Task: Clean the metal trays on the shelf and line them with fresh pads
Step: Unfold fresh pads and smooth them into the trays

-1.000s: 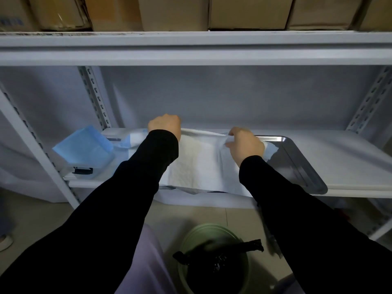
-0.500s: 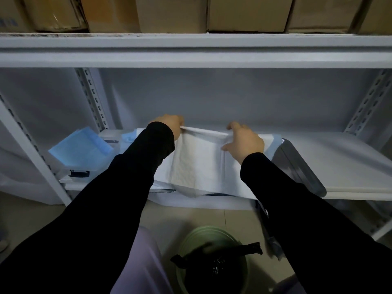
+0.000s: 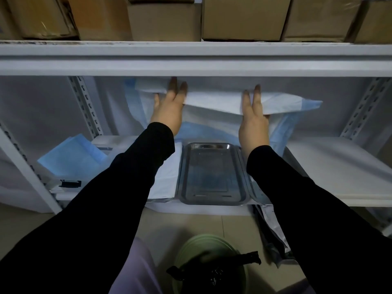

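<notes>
Pad was lying over the tray, now it's hoisted above it, with left hand and right hand fingers pinching it. Tray's bare, so probably a wipe next.

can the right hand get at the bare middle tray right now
Probably not at once: the right hand holds up the pad, together with the left hand. The tray lies bare just below, nothing between, so once it lets go the way looks free.

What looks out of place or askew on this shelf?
The pad hangs crooked above the middle tray, held by the left hand and right hand, right corner drooping; that tray lies bare. At far left a blue sheet lies tilted.
</notes>
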### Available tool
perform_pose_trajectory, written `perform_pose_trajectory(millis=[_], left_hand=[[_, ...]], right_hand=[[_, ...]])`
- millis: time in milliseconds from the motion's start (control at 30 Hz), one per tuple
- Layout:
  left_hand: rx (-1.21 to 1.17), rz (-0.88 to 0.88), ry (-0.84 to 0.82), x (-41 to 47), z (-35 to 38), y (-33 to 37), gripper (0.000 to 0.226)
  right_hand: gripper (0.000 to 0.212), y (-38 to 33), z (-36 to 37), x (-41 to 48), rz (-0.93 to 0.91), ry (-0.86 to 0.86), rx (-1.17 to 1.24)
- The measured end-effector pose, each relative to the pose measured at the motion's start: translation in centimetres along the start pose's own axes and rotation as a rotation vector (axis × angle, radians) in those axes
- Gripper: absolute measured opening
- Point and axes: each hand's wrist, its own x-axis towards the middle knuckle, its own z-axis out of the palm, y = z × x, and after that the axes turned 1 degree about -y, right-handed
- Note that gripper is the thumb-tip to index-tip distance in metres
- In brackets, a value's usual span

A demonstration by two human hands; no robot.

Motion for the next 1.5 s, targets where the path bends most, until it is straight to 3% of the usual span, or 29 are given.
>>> perform_pose_trajectory(millis=[100, 267, 367, 500, 833, 1333, 1500], left_hand=[[0.055, -0.046, -0.072, -1.3, 1.2, 0.0, 0.084], [0.226, -0.065, -0.402, -3.4, 4.9, -0.9, 0.043], [0.368, -0.046, -0.483, -4.6, 5.5, -0.6, 0.027], [0.467, -0.013, -0.515, -5.6, 6.7, -0.2, 0.022], [0.429, -0.030, -0.540, -6.6, 6.9, -0.5, 0.021], [0.418, 0.025, -0.862, -7.7, 7.1, -1.4, 0.044], [0.370, 0.029, -0.853, -8.6, 7.4, -1.4, 0.056]], right_hand=[[0.084, 0.6, 0.9, -0.8, 0.033, -0.087, -0.075], [0.065, 1.7, 2.7, -3.5, 0.161, -0.409, -0.239], [0.042, 1.9, 2.8, -4.8, 0.215, -0.564, -0.368], [0.030, 1.9, 2.8, -6.0, 0.284, -0.728, -0.388], [0.021, 1.6, 2.9, -6.4, 0.194, -0.721, -0.460], [0.024, 1.0, 3.8, -7.2, 0.211, -0.868, -0.510], [0.056, 0.7, 4.3, -7.4, 0.008, -0.945, -0.516]])
